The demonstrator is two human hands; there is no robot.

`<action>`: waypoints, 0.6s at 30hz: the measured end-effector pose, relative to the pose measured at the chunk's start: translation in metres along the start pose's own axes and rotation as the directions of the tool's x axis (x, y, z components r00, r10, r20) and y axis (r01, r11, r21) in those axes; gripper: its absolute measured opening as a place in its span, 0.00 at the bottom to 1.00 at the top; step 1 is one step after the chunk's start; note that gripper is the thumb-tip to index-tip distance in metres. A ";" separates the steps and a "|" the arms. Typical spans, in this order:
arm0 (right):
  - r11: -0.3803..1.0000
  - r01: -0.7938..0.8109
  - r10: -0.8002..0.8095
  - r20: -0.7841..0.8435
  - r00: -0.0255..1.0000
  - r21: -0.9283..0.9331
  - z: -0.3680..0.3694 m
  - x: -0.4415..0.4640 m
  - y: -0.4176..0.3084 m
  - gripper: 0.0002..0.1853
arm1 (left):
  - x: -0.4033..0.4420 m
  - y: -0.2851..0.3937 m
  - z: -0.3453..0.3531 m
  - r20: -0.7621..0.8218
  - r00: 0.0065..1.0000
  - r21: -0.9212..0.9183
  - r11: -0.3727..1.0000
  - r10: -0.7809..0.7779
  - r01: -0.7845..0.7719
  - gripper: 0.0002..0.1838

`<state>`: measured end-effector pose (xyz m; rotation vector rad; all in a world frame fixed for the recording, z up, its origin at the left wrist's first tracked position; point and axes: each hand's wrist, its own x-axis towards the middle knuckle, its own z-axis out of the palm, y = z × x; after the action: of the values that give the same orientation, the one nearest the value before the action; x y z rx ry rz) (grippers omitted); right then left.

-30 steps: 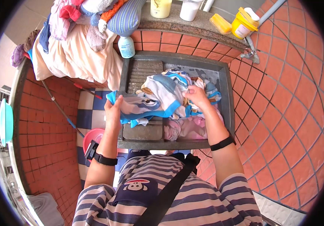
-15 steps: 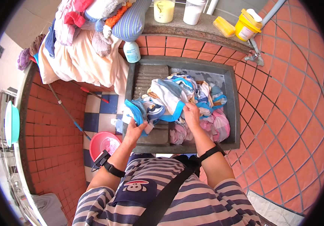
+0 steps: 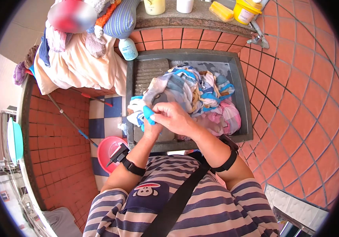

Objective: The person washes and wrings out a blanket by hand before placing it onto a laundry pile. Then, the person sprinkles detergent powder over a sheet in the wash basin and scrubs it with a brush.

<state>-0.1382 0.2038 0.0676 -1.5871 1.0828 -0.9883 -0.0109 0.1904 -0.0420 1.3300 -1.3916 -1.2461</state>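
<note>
A wet-looking white and blue patterned cloth with a bright blue edge (image 3: 149,115) lies bunched in the stone sink (image 3: 243,102). My right hand (image 3: 173,116) is closed, pinching the blue edge between thumb and fingers. Just below and partly behind it is my left hand (image 3: 152,129), closed around the same edge, its fingers mostly hidden. More of the cloth (image 3: 173,89) spreads over the ribbed washboard (image 3: 150,73) and into the basin. Pink cloth (image 3: 229,117) lies at the basin's near right side.
A pump bottle (image 3: 128,49) stands at the sink's far left corner. Behind, a ledge (image 3: 197,21) holds tubs and a yellow brush-like block (image 3: 221,11). Piled laundry (image 3: 86,67) hangs over the left wall. A pink basin (image 3: 110,152) sits on the checkered floor.
My right hand has moved left and down to meet my left hand at the blue edge. My left hand has shifted slightly right. The cloth between them is gathered together.
</note>
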 end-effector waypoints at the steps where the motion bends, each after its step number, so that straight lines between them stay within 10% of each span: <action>1: 0.960 -0.080 0.096 -0.046 0.994 0.270 -0.002 -0.009 0.003 0.08 | 0.005 0.009 -0.003 -0.003 0.996 0.081 0.992 -0.092 0.092 0.14; 3: 0.875 -0.227 0.306 -0.125 0.944 0.427 -0.019 -0.036 0.027 0.09 | 0.010 0.014 -0.011 -0.033 0.974 0.025 0.974 -0.222 0.223 0.12; 5: 0.884 -0.378 0.320 -0.231 0.919 -0.277 -0.019 -0.096 0.116 0.12 | 0.009 0.007 -0.023 -0.001 0.939 -0.130 0.931 -0.344 0.341 0.13; 7: 0.398 -0.604 0.792 -0.074 0.606 -0.691 -0.007 -0.186 0.179 0.15 | 0.004 0.001 -0.032 0.025 0.918 -0.154 0.906 -0.396 0.395 0.21; 9: -0.091 -0.668 0.911 -0.333 0.244 -0.739 0.008 -0.237 0.150 0.24 | 0.007 -0.010 -0.043 0.063 0.848 -0.138 0.837 -0.526 0.529 0.31; 12: -0.035 -0.880 0.958 -0.267 0.106 -0.474 0.018 -0.306 0.164 0.29 | 0.010 -0.002 -0.043 0.094 0.902 -0.167 0.887 -0.421 0.431 0.29; 15: -0.069 -0.945 0.983 -0.139 -0.119 0.321 0.030 -0.324 0.111 0.32 | 0.026 -0.018 -0.047 0.122 0.868 -0.101 0.864 -0.481 0.493 0.27; 16: -0.084 -0.933 0.981 -0.136 -0.139 0.349 0.044 -0.345 0.117 0.32 | 0.029 -0.017 -0.046 0.114 0.839 -0.032 0.842 -0.532 0.538 0.26; 18: 0.099 -0.988 0.869 -0.473 0.143 -0.116 0.083 -0.395 0.130 0.22 | 0.032 -0.021 -0.044 0.126 0.897 -0.093 0.896 -0.423 0.435 0.25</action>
<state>-0.1972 0.5802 -0.1192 -0.5765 2.2391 0.0135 0.0323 0.1544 -0.0574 1.5606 -1.0988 -1.6834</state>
